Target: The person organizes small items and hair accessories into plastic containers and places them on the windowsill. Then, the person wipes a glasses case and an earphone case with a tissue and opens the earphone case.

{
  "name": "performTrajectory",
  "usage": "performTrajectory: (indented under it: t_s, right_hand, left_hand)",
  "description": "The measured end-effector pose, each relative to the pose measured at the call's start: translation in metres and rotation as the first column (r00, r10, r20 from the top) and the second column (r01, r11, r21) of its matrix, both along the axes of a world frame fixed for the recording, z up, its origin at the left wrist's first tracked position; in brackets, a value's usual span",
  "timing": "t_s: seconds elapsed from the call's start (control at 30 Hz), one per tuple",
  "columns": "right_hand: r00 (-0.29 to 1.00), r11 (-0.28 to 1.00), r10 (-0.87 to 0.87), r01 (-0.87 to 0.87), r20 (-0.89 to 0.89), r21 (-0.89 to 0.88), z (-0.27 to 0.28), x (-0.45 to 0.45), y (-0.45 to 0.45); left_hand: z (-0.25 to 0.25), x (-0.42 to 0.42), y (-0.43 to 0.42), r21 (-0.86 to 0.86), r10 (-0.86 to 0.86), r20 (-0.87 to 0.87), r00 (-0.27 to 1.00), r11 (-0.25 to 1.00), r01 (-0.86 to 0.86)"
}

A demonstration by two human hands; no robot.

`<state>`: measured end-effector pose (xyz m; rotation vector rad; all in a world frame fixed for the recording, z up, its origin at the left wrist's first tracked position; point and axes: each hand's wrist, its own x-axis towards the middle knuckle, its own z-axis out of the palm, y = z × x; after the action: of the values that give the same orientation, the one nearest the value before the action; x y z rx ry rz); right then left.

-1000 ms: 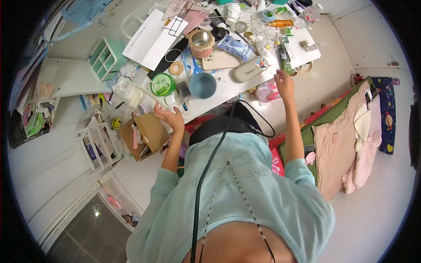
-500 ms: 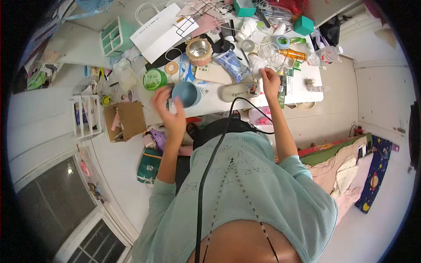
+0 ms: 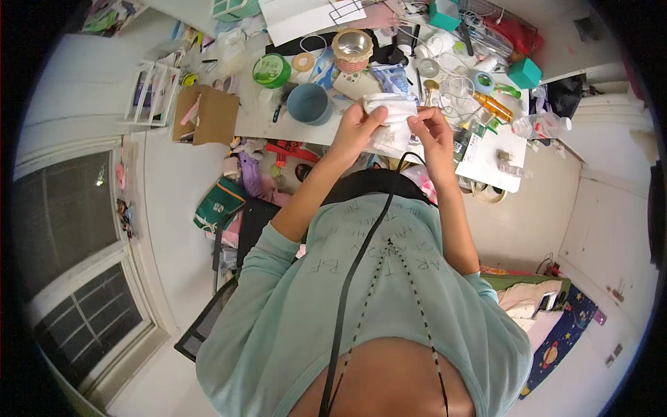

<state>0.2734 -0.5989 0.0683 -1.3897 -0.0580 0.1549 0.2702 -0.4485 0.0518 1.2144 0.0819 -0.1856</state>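
Note:
A crumpled white item, like cloth or a soft packet, is spread between both hands above the table's front edge. My left hand pinches its left side, thumb on top. On its right side, my right hand holds it between thumb and bent fingers. Just behind it are a blue-and-white packet and a pale phone. A blue bowl stands to the left of my left hand. The pencil case seen earlier is hidden behind the hands and the white item.
A green round tub and a woven-covered cup are on the cluttered white table. An orange bottle and cables lie at the right. A cardboard box stands at the left. A black cable hangs in front of the body.
Both hands have come together at the front of the table and now hold the white item between them. The view has shifted, so the table's things appear higher and farther right.

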Motion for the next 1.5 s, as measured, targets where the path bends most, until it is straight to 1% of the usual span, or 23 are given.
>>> performTrajectory:
  t_s: [0.07,0.1,0.2,0.23,0.37,0.43,0.47,0.57,0.67,0.7,0.77,0.83,0.87,0.93,0.97,1.07,1.2,1.23,1.3,1.33,1.37,1.47,1.5]
  right_hand:
    - [0.998,0.996,0.018,-0.012,-0.066,0.087,0.000,-0.001,0.003]
    - [0.991,0.967,0.035,-0.001,-0.127,0.254,0.002,-0.003,0.008]
    - [0.955,0.923,0.036,0.081,-0.294,0.376,-0.003,-0.005,0.023]
    - [0.938,0.893,-0.028,0.179,-0.345,0.414,0.007,-0.008,0.035]
    - [0.973,0.953,-0.010,0.079,-0.230,0.292,0.003,-0.009,0.045]
    - [0.994,0.979,-0.056,0.074,-0.098,0.190,0.006,-0.009,0.047]
    - [0.997,0.987,-0.076,0.079,-0.029,0.138,0.007,-0.008,0.047]
    - [0.941,0.993,0.038,0.002,0.336,-0.116,0.017,-0.012,0.035]
    - [0.940,0.969,0.174,-0.216,0.294,0.116,0.019,-0.009,0.031]
    - [0.933,0.964,0.224,-0.254,0.280,0.075,0.022,-0.009,0.029]
    - [0.914,0.943,0.324,-0.332,0.246,-0.008,0.027,-0.009,0.028]
    - [0.914,0.936,0.331,-0.350,0.235,0.041,0.024,-0.010,0.033]
    - [0.913,0.931,0.337,-0.360,0.228,0.065,0.024,-0.011,0.037]
    - [0.945,0.968,0.231,-0.248,0.234,0.045,0.025,-0.015,0.042]
    - [0.957,0.982,0.173,-0.186,0.235,0.036,0.021,-0.016,0.043]
    - [0.970,0.998,0.041,-0.027,0.240,-0.059,0.021,-0.015,0.046]
    - [0.934,0.973,-0.071,0.143,0.350,-0.184,0.024,-0.015,0.052]
    - [0.920,0.963,-0.081,0.171,0.385,-0.208,0.026,-0.015,0.054]
    - [0.949,0.986,-0.072,0.114,0.307,-0.121,0.027,-0.014,0.060]
    - [0.961,0.993,-0.065,0.088,0.267,-0.074,0.028,-0.012,0.061]
    - [0.981,0.999,-0.049,0.044,0.189,0.033,0.029,-0.011,0.060]
    - [0.993,0.968,0.050,-0.021,-0.107,0.252,0.021,0.002,0.044]
    - [0.976,0.921,0.099,-0.016,-0.193,0.389,0.022,0.005,0.043]
  left_hand:
    - [0.006,-0.005,0.002,0.075,0.096,0.113,0.989,0.992,-0.104]
    - [0.007,-0.007,0.004,0.079,0.084,0.113,0.990,0.993,-0.093]
    - [0.013,-0.014,0.010,0.086,0.032,0.109,0.994,0.995,-0.041]
    - [0.019,-0.017,0.008,0.086,0.005,0.109,0.994,0.996,-0.015]
    - [0.029,-0.026,0.009,0.024,0.034,0.123,0.992,0.999,-0.037]
    - [0.030,-0.033,0.016,0.144,0.049,0.094,0.994,0.988,-0.062]
    - [0.031,-0.034,0.020,0.204,0.056,0.080,0.995,0.976,-0.072]
    - [0.034,-0.031,0.025,0.316,0.058,0.247,0.967,0.939,-0.137]
    - [0.042,-0.031,0.030,0.431,0.059,0.295,0.954,0.883,-0.187]
    - [0.046,-0.033,0.031,0.499,0.121,0.279,0.953,0.829,-0.252]
    - [0.045,-0.035,0.033,0.371,0.141,0.168,0.976,0.908,-0.195]
    - [0.037,-0.037,0.033,0.281,0.133,0.071,0.989,0.948,-0.148]
    - [0.035,-0.038,0.029,0.342,0.141,0.151,0.978,0.921,-0.186]
    - [0.042,-0.039,0.019,0.450,0.140,0.309,0.941,0.850,-0.274]
    - [0.039,-0.037,0.020,0.544,0.150,0.255,0.955,0.795,-0.270]
    - [0.039,-0.036,0.011,0.442,0.271,0.402,0.874,0.779,-0.445]
    - [0.038,-0.038,0.016,0.627,-0.023,0.542,0.840,0.676,-0.386]
    - [0.034,-0.044,0.005,0.517,0.090,0.421,0.903,0.794,-0.320]
    - [0.022,-0.042,0.009,0.156,0.195,0.159,0.968,0.963,-0.220]
    - [0.020,-0.040,0.011,-0.049,0.198,0.014,0.980,0.979,-0.197]
    - [0.019,-0.040,0.010,-0.152,0.339,-0.061,0.939,0.926,-0.344]
    - [0.019,-0.029,0.035,0.223,0.420,0.070,0.905,0.878,-0.424]
    - [0.016,-0.025,0.040,0.183,0.426,0.082,0.901,0.882,-0.434]
